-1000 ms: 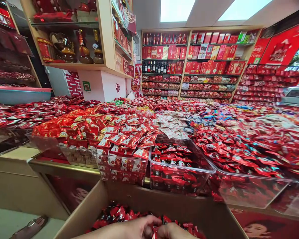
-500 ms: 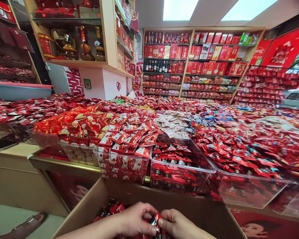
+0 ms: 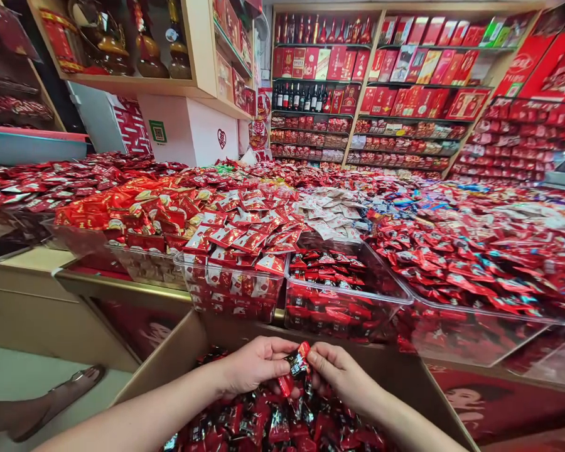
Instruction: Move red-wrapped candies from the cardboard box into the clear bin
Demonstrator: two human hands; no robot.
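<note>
Red-and-black packets point(image 3: 298, 360) sit pinched between the left hand point(image 3: 254, 366) and right hand point(image 3: 338, 370), slanting upward to the right.

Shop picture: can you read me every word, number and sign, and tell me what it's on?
"囍", it looks like, inside the heart on the white pillar.
Green-edged sign: square code; writing underneath too small.
Little packet between the left hand and right hand: print too small.
Piled packets: too small.
Shelf boxes: too small.
Red poster: too blurred.
</note>
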